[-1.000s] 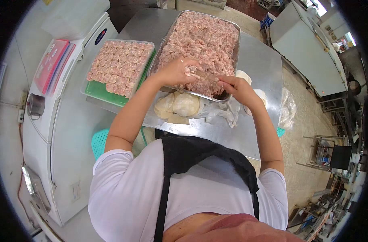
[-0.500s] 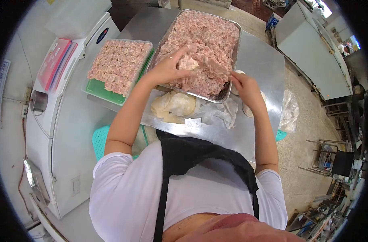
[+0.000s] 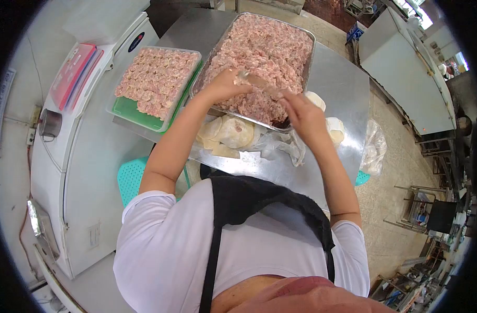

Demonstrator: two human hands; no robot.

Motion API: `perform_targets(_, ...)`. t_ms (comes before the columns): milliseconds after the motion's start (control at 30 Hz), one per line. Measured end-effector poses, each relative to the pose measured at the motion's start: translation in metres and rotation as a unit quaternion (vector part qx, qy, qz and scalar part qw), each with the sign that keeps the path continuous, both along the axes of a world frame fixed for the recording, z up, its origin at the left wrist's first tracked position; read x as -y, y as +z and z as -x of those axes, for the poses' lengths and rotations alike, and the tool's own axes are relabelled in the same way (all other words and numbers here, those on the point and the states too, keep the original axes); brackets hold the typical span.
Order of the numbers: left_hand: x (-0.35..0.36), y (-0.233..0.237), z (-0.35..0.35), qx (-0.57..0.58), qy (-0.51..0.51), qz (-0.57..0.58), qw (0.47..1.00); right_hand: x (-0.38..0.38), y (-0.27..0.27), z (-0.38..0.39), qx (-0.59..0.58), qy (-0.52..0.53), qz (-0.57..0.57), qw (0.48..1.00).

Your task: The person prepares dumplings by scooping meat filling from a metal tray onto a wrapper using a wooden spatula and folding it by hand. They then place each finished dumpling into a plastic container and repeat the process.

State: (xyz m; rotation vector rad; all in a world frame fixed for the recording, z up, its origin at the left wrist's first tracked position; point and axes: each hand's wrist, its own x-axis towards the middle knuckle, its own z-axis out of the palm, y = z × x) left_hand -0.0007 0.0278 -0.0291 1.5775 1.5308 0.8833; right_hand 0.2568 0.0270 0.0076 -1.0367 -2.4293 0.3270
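A deep metal tray (image 3: 312, 57) full of minced meat (image 3: 264, 41) stands on the steel table. Over its near side, my left hand (image 3: 225, 86) is curled round a dumpling, mostly hidden by the fingers. My right hand (image 3: 305, 116) grips the end of a flat, meat-smeared spatula (image 3: 263, 83), whose far end reaches the left hand's fingertips. Just below the tray lie loose round dough wrappers (image 3: 236, 131), one with a smear of meat, beside a crumpled clear plastic bag (image 3: 285, 148).
To the left, a clear-sided container with a green base (image 3: 139, 116) holds rows of filled dumplings (image 3: 157, 73). More wrapper stacks (image 3: 335, 130) sit right of the tray on the steel table (image 3: 337, 78). A white freezer (image 3: 113, 135) borders the left side.
My left hand has closed further round the dumpling and turned, hiding its filling. My right hand has moved left and inward, bringing the spatula up to the left fingers.
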Motion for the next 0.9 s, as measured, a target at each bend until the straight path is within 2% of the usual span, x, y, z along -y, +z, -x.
perform_targets(33,-0.003,-0.003,0.001,-0.050,-0.011,-0.012,0.999,0.004,-0.008,0.004,0.018,0.004,0.004,1.000)
perform_targets(67,-0.003,-0.008,0.002,-0.101,-0.025,-0.022,0.994,-0.011,-0.038,0.001,-0.007,0.008,0.006,1.000)
perform_targets(100,0.002,-0.008,0.002,-0.100,-0.028,-0.022,0.994,-0.016,-0.038,-0.008,-0.006,0.004,0.007,1.000)
perform_targets(167,0.015,-0.006,0.003,0.010,-0.004,-0.009,1.000,-0.027,-0.033,-0.023,0.121,-0.063,0.017,0.991)
perform_targets(200,0.022,0.008,0.004,0.008,-0.012,-0.009,1.000,-0.026,-0.028,-0.029,0.140,-0.085,0.042,0.986)
perform_targets(233,0.030,0.033,0.005,0.018,-0.051,0.059,0.997,-0.021,-0.020,-0.031,0.140,-0.091,0.043,0.985)
perform_targets(267,0.035,0.045,0.005,0.029,-0.089,0.127,0.987,-0.013,-0.010,-0.034,0.043,-0.077,0.099,0.991)
perform_targets(300,0.035,0.043,0.007,0.031,-0.095,0.126,0.987,-0.006,0.000,-0.036,-0.055,-0.062,0.152,0.985)
perform_targets(333,0.036,0.041,0.010,0.016,-0.125,-0.029,0.992,0.002,0.011,-0.032,-0.108,-0.034,0.221,0.969)
perform_targets(367,0.038,0.040,0.013,0.000,-0.149,-0.183,0.972,0.011,0.017,-0.025,-0.106,-0.036,0.221,0.969)
perform_targets(400,0.040,0.043,0.015,0.001,-0.151,-0.183,0.972,0.020,0.021,-0.015,-0.099,0.004,0.202,0.974)
perform_targets(433,0.041,0.049,0.016,0.014,-0.200,-0.152,0.968,0.028,0.023,-0.003,-0.092,0.044,0.182,0.978)
perform_targets(467,0.043,0.052,0.019,0.026,-0.251,-0.122,0.960,0.036,0.020,0.009,-0.110,0.081,0.209,0.968)
perform_targets(500,0.045,0.051,0.023,0.028,-0.254,-0.122,0.959,0.037,0.023,0.013,-0.110,0.077,0.209,0.969)
perform_targets(567,0.050,0.049,0.035,-0.029,-0.179,-0.138,0.974,0.034,0.039,0.025,-0.016,0.067,0.108,0.992)
perform_targets(600,0.050,0.045,0.043,-0.025,-0.163,-0.111,0.980,0.048,0.055,0.036,0.034,-0.020,0.030,0.999)
perform_targets(633,0.050,0.041,0.053,-0.025,-0.160,-0.112,0.981,0.059,0.057,0.047,0.035,-0.017,0.028,0.999)
perform_targets(700,0.055,0.034,0.070,0.032,-0.135,-0.095,0.986,0.078,0.057,0.070,0.017,-0.033,-0.044,0.998)
perform_targets(733,0.059,0.032,0.074,0.044,-0.100,-0.184,0.977,0.083,0.056,0.084,0.053,-0.032,-0.076,0.995)
perform_targets(767,0.065,0.032,0.084,0.044,-0.100,-0.184,0.977,0.083,0.058,0.091,0.054,-0.032,-0.076,0.995)
perform_targets(833,0.086,0.057,0.101,0.127,-0.101,-0.021,0.986,0.081,0.066,0.102,0.008,-0.025,-0.053,0.998)
perform_targets(867,0.085,0.045,0.117,0.115,-0.100,0.037,0.988,0.085,0.074,0.106,-0.008,-0.027,-0.032,0.999)
perform_targets(900,0.091,0.048,0.125,0.114,-0.099,0.037,0.988,0.090,0.079,0.112,-0.008,-0.026,-0.032,0.999)
